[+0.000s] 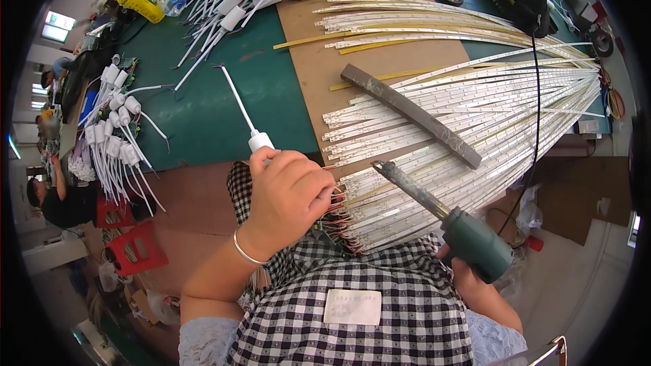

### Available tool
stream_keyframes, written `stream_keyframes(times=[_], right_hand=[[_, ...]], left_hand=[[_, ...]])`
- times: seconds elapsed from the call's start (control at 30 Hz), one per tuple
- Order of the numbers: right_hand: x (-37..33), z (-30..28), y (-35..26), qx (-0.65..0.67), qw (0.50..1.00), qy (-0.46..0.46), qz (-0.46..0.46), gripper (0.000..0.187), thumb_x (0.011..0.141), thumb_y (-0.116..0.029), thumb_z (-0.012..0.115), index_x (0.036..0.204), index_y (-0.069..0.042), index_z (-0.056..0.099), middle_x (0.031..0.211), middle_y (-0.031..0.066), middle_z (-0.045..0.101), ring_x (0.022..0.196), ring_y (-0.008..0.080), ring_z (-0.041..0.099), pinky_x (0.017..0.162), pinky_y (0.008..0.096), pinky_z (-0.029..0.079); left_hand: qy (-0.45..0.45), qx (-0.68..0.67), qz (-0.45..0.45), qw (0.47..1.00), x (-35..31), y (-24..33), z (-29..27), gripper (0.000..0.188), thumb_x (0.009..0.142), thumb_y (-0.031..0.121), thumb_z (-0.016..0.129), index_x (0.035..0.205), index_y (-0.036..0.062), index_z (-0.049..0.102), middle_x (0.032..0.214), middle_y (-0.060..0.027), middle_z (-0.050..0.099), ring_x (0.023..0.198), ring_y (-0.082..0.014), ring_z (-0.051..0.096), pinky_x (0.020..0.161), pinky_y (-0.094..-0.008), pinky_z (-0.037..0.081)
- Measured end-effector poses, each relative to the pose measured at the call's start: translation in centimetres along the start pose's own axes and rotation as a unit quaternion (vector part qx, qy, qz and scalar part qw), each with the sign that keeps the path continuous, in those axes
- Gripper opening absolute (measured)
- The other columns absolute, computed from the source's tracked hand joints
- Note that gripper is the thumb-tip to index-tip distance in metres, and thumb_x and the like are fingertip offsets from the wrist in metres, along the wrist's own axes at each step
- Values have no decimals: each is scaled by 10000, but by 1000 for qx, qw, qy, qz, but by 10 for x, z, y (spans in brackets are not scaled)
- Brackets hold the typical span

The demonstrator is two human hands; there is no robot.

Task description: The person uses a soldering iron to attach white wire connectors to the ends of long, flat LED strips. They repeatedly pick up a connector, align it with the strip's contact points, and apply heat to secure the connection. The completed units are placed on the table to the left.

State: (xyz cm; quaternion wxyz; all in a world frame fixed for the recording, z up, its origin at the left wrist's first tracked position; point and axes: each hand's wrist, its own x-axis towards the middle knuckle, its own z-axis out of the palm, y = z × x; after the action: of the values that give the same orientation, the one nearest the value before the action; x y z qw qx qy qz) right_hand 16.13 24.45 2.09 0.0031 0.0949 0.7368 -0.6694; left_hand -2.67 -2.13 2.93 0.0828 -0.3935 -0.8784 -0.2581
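My left hand (288, 186) is closed round a white plastic cap (260, 141) with a white cable (237, 98) running away from it over the green table. Red wires show by its fingertips, beside a bundle of LED strips (407, 196) whose near ends carry red wires and small green boards over my lap. My right hand (471, 281) grips a soldering iron (478, 244) by its dark green handle; the handle hides most of the fingers. The iron's dark, worn tip points up and left above the strips. A grey metal bar (410, 115) lies across the strips.
Piled capped cables (234, 10) lie at the far left, another bunch (115, 129) at the left edge. A yellow bottle (139, 1) stands behind. Brown board (305, 61) lies under the strips; a black cord (538, 108) crosses them. A red stool (139, 247) and people are left.
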Motion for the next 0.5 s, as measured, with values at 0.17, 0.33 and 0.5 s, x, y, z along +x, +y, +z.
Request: stream_keyframes(times=[0.17, 0.33, 0.5], right_hand=[[-3, -10, 0, -78, 995, -58, 4, 264, 840, -109, 621, 1071, 17, 618, 986, 130, 654, 811, 243, 658, 735, 340, 522], [-2, -8, -2, -105, 993, -61, 10, 225, 815, -80, 627, 1027, -4, 643, 997, 132, 663, 810, 295, 653, 754, 379, 512], [1, -1, -3, 10, 999, -43, 29, 264, 875, -122, 611, 1101, 14, 604, 997, 117, 637, 791, 202, 650, 710, 311, 526]], left_hand=[[10, 33, 25, 999, -14, 6, 9, 210, 640, 95, 755, 822, 149, 666, 814, 38, 606, 811, -184, 566, 795, -380, 324], [17, 38, 32, 999, -17, 12, 6, 213, 649, 94, 757, 837, 148, 671, 816, 41, 608, 810, -178, 565, 789, -372, 317], [23, 27, 5, 999, -16, 16, 3, 192, 662, 64, 742, 816, 139, 656, 806, 34, 621, 814, -174, 578, 790, -364, 318]])
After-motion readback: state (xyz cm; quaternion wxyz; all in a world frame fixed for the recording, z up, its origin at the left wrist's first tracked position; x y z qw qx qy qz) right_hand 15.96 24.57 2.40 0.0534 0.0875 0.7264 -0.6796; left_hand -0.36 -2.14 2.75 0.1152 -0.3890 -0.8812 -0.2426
